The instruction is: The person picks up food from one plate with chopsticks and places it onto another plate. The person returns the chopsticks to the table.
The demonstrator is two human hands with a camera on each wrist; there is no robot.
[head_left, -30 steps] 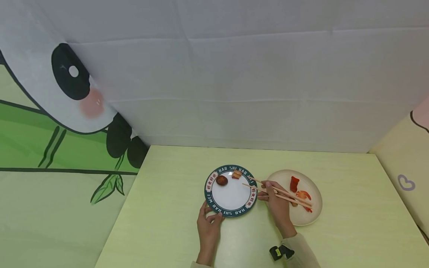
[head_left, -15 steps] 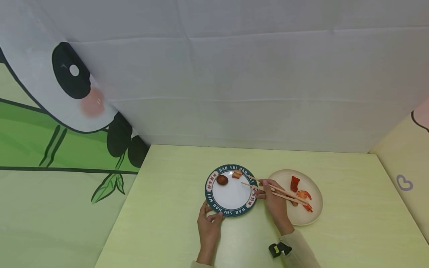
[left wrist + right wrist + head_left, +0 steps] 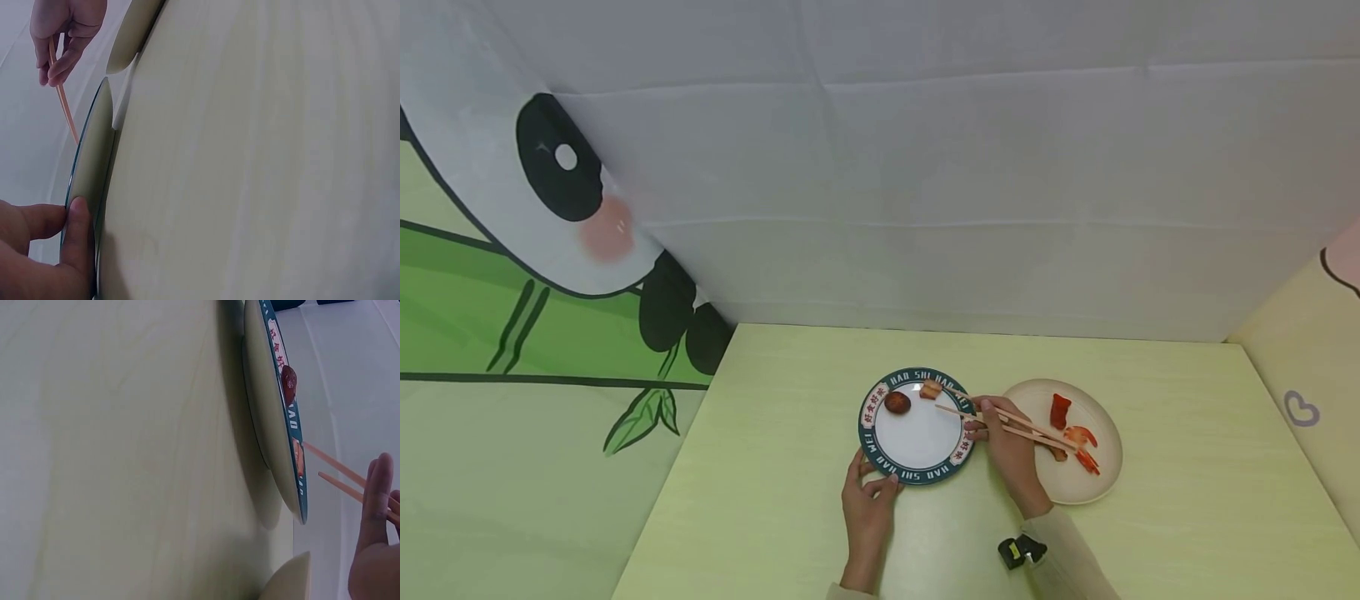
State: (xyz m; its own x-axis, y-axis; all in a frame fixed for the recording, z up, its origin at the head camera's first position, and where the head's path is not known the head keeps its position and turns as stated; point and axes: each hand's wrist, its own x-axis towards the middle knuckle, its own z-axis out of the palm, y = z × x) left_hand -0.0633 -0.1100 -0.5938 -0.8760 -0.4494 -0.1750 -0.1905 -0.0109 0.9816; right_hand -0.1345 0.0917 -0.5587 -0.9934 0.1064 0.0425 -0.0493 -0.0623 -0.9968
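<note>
A white plate (image 3: 917,442) with a dark green patterned rim lies mid-table in the head view. On it are a round brown piece of food (image 3: 897,403) and a tan, reddish-brown block of food (image 3: 930,389). My left hand (image 3: 869,508) grips the plate's near left rim between thumb and fingers, as the left wrist view also shows. A pair of chopsticks (image 3: 1052,437) is held in my right hand (image 3: 1011,454) over the right rim. Their tips are spread apart above the plate, the upper one close to the tan block. Nothing is visible between the tips.
To the right, a beige plate (image 3: 1101,417), partly behind my right hand, bears a red block (image 3: 1060,411), a shrimp (image 3: 1080,436) and a brown piece (image 3: 1059,454). A pale wall covering (image 3: 962,208) rises behind the table. A printed panel (image 3: 595,333) stands at the left.
My right hand has moved slightly left and away from me, bringing the upper chopstick tip nearer the tan block. The left hand and both plates have stayed in place.
</note>
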